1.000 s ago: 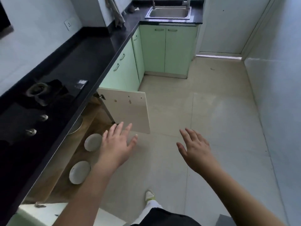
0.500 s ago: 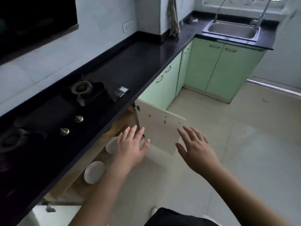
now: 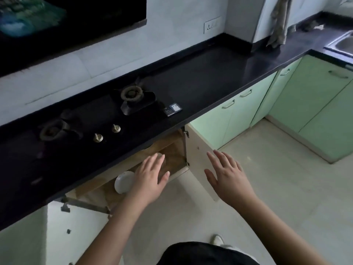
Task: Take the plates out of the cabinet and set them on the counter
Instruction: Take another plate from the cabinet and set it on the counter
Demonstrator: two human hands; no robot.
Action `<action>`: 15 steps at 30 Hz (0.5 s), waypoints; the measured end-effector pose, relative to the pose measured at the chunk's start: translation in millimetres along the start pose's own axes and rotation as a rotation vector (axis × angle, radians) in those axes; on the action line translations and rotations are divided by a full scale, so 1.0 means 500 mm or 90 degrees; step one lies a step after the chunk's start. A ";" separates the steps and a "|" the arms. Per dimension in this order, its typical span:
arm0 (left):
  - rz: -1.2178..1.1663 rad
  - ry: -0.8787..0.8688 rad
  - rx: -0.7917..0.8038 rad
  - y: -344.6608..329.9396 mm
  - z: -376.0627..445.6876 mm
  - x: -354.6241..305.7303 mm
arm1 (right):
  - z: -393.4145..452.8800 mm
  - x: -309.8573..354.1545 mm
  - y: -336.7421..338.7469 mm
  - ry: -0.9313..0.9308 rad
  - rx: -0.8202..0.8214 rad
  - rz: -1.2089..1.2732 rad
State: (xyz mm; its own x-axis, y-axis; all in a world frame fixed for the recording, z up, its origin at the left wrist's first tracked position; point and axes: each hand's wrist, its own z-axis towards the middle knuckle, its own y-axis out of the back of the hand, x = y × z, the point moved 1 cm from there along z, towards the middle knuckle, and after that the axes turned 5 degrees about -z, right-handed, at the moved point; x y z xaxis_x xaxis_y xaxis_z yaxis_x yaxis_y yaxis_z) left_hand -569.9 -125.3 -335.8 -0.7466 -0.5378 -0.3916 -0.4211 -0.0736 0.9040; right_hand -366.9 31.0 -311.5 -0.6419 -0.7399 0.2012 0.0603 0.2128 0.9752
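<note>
Reaching further in, left hand (image 3: pixel 150 176) now overlaps white plate (image 3: pixel 123 182).

Cabinet (image 3: pixel 172 155) under counter (image 3: pixel 200 83), below stove (image 3: pixel 131 96). Plate (image 3: pixel 123 181) inside cabinet; second plate (image 3: pixel 160 155) apparently behind it, mostly hidden by left hand (image 3: pixel 150 176). Open door (image 3: pixel 198 159) right of cabinet. Sink (image 3: pixel 342 43) far right.

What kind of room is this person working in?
A home kitchen, most likely: a black counter with a built-in gas hob, a steel sink in the corner, and green cabinets below.
</note>
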 end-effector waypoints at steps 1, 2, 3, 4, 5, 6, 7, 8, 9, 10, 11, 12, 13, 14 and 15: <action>0.006 0.026 -0.008 -0.002 -0.007 0.001 | 0.017 -0.008 0.004 0.022 0.008 -0.006; 0.012 0.051 -0.019 -0.003 -0.016 0.002 | 0.031 -0.013 0.007 0.046 0.014 -0.010; 0.016 0.074 -0.034 -0.002 -0.026 0.001 | 0.044 -0.014 0.010 0.071 0.017 -0.011; 0.017 0.094 -0.052 0.000 -0.035 0.001 | 0.058 -0.012 0.013 0.098 0.022 -0.008; 0.016 0.111 -0.071 0.003 -0.046 0.002 | 0.070 -0.007 0.015 0.125 0.029 -0.007; 0.016 0.129 -0.088 0.005 -0.057 0.004 | 0.081 0.000 0.016 0.152 0.034 -0.008; 0.018 0.148 -0.101 0.006 -0.070 0.009 | 0.092 0.010 0.015 0.178 0.032 -0.009; 0.023 0.167 -0.111 0.007 -0.083 0.015 | 0.101 0.021 0.012 0.202 0.029 -0.010; 0.027 0.184 -0.119 0.008 -0.096 0.021 | 0.110 0.034 0.009 0.223 0.027 -0.009; 0.028 0.198 -0.126 0.010 -0.108 0.027 | 0.117 0.048 0.005 0.241 0.026 -0.007; 0.028 0.210 -0.132 0.012 -0.119 0.035 | 0.124 0.063 0.000 0.257 0.024 -0.004; 0.023 0.222 -0.139 0.014 -0.129 0.044 | 0.130 0.079 -0.005 0.273 0.021 -0.004; 0.009 0.236 -0.147 0.015 -0.138 0.054 | 0.137 0.092 -0.013 0.289 0.018 -0.006; -0.011 0.250 -0.154 0.017 -0.147 0.064 | 0.144 0.105 -0.020 0.302 0.016 -0.009; -0.026 0.260 -0.157 0.017 -0.155 0.075 | 0.150 0.115 -0.026 0.307 0.017 -0.011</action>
State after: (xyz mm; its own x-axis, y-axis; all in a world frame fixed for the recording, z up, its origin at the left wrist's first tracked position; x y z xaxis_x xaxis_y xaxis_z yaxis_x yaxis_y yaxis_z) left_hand -561.7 -211.3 -329.4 -0.4476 -0.8126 -0.3733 -0.2748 -0.2722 0.9222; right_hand -461.9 33.2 -319.6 -0.2145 -0.9536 0.2114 0.0296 0.2100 0.9773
